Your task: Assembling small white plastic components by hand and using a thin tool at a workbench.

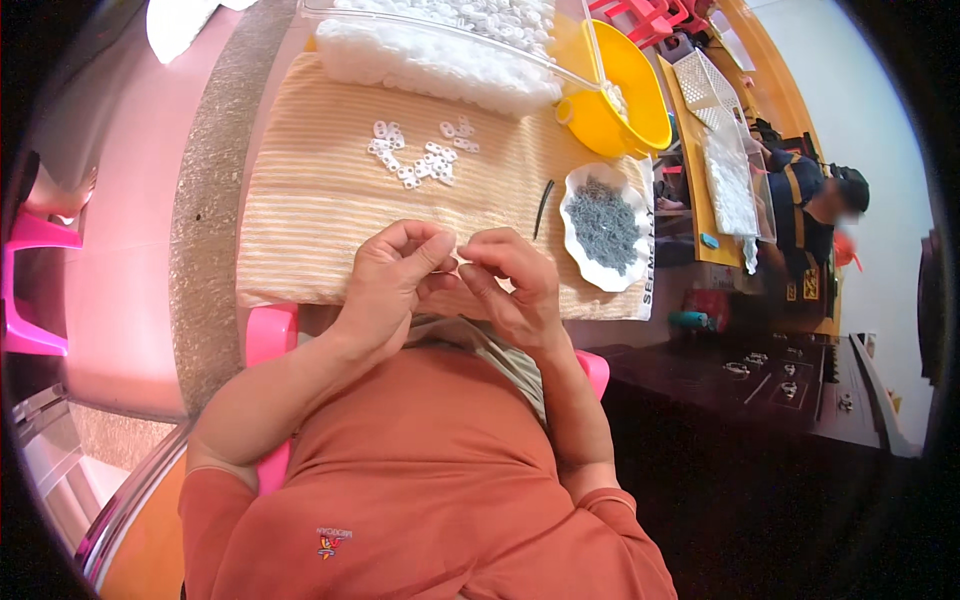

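My left hand (pixel 395 280) and my right hand (pixel 518 285) meet fingertip to fingertip above the near edge of a striped cloth (pixel 290 210). Both are closed in a pinch; whatever lies between the fingers is too small and covered to make out. Beyond them, small white plastic pieces with holes (pixel 437 163) lie loose in a rough cluster. To the right of my right hand stands a white scalloped dish (pixel 577 262) full of tiny dark grey parts (pixel 605 225). A thin dark stick (pixel 543 209) lies between the dish and my hand.
A clear plastic bin (pixel 450 35) heaped with white pieces stands at the far side, beside a yellow basin (pixel 640 90). A person (pixel 805 205) sits at another table with a similar bin (pixel 735 190). Pink stools (pixel 40 235) stand on the left.
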A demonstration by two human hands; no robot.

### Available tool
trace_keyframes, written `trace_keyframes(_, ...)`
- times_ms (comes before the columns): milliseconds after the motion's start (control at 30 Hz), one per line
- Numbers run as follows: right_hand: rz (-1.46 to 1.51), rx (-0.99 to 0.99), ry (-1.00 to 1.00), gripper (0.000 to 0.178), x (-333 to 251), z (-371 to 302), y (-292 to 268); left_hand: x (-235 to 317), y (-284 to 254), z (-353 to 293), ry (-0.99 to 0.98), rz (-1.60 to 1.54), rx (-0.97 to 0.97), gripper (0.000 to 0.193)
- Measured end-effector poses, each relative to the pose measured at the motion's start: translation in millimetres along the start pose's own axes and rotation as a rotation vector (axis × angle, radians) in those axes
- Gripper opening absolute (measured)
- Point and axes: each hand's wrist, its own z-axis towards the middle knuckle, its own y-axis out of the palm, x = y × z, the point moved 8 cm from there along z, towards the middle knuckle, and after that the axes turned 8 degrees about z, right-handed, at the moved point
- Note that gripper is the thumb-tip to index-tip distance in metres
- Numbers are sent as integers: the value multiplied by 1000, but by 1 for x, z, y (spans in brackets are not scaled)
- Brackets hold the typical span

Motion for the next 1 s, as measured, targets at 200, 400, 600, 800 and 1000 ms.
trace_keyframes(200,-454,200,-185,19,-21,-19,-34,3,-4,0,-4,11,50,7)
trace_keyframes(400,-794,363,-148,15,-13,-37,-82,0,-2,0,-16,27,17,9)
trace_keyframes(600,-985,357,-129,20,-13,-45,-95,2,-1,-2,2,26,46,11)
trace_keyframes(800,-1060,276,-33,28,-4,-46,-94,-2,-1,-1,-14,29,35,12)
trace_keyframes(1000,-1091,283,-94,32,-1,-47,-95,-3,-1,-2,-21,42,31,12)
